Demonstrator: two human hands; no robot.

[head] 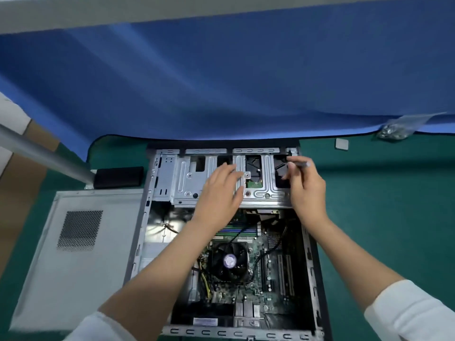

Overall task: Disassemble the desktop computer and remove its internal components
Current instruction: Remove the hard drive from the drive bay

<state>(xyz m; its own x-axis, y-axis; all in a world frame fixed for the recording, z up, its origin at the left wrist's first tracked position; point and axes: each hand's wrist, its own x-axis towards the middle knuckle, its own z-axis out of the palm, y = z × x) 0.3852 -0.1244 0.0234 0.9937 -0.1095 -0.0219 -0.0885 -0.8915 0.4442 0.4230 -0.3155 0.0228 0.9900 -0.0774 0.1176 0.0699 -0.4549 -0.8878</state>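
An open desktop computer case (152, 183) lies flat on the green mat. Its silver drive cage (187, 178) spans the far end. Below it sit the motherboard (268, 294) and the black CPU fan (230, 260). My left hand (221, 190) rests flat on the drive cage with its fingers straight. My right hand (305, 185) is over the cage's right end and grips a thin grey tool (301, 164), probably a screwdriver, whose tip points left toward the case's far right corner.
The removed grey side panel (73, 257) lies left of the case. A black block (118, 177) sits at a table leg (41, 153). A clear bag of screws (396, 130) and a small grey square (341, 144) lie at the far right. Blue cloth (221, 77) hangs behind.
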